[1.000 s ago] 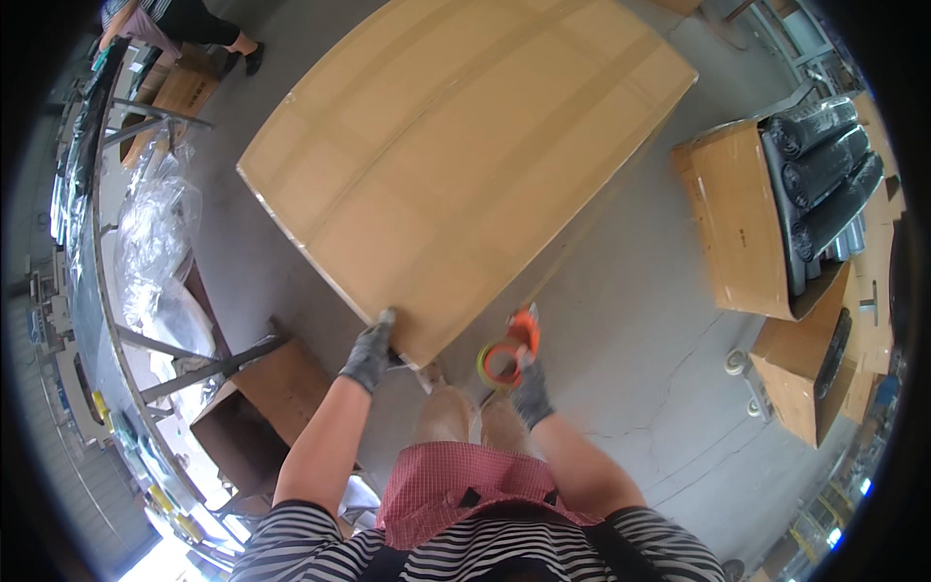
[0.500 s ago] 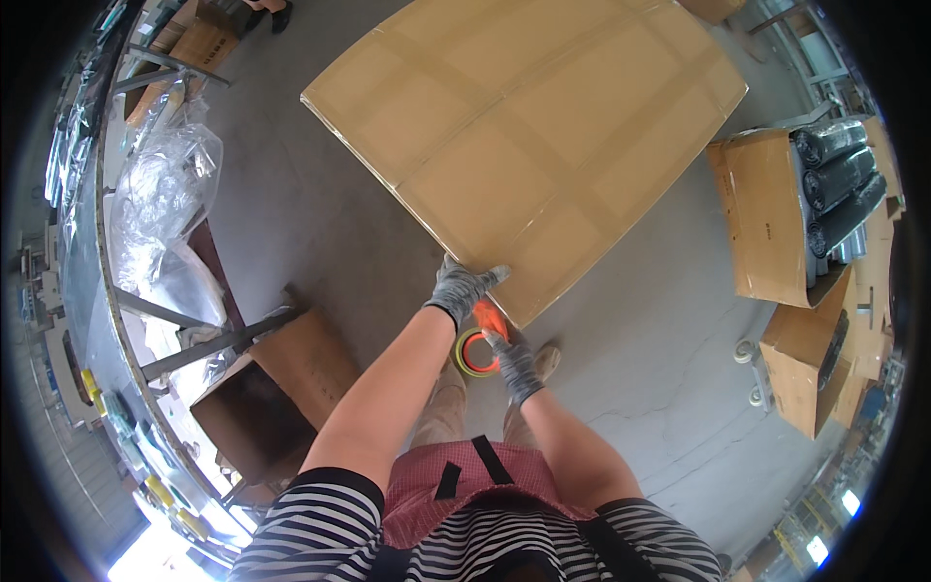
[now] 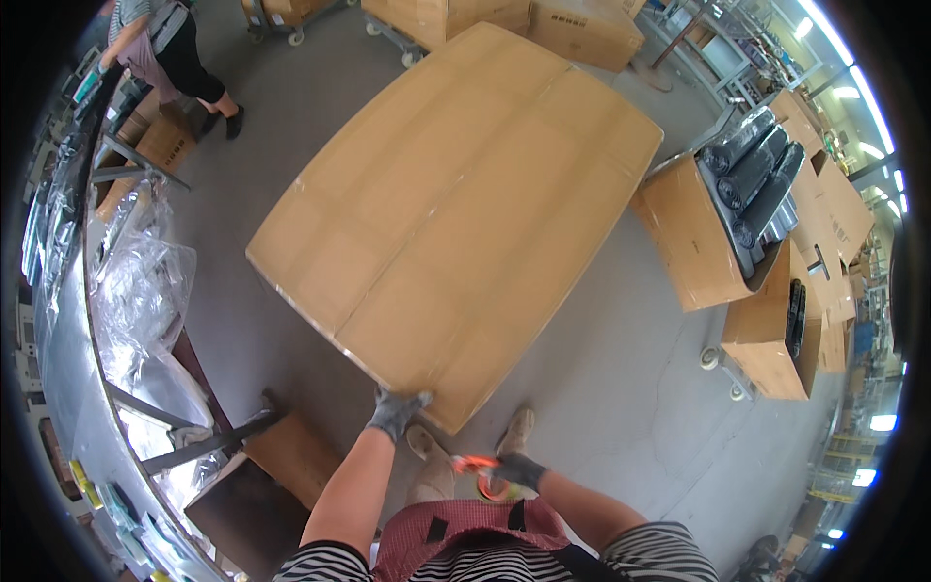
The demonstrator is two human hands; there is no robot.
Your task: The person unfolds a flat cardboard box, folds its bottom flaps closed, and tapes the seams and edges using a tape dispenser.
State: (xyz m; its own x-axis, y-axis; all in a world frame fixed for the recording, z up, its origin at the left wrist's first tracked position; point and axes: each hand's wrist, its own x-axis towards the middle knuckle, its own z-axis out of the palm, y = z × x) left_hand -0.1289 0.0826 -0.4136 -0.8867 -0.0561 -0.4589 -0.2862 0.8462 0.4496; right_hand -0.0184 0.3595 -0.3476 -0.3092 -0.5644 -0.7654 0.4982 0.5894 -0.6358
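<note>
A large flat-topped cardboard box [image 3: 456, 213] fills the middle of the view, with tape strips running across its top. My left hand [image 3: 396, 411], in a grey glove, grips the box's near edge close to the corner, thumb lying toward the top face. My right hand [image 3: 522, 470], also gloved, is closed around an orange tape dispenser [image 3: 475, 464] in front of my apron. Blurred by motion, the dispenser is apart from the box. Its tape roll hangs below the hand, partly hidden.
On the right, an open carton [image 3: 693, 233] holds dark rolls, beside another carton on a wheeled base. A metal-framed table [image 3: 145, 456] with plastic film stands left, an open carton [image 3: 262, 504] by it. Another person [image 3: 184, 58] stands far left; more cartons [image 3: 582, 34] are behind.
My right hand and the tape dispenser have moved away from the box corner toward my body. My left hand stays on the box edge. The view has tilted up, showing another person and more cartons.
</note>
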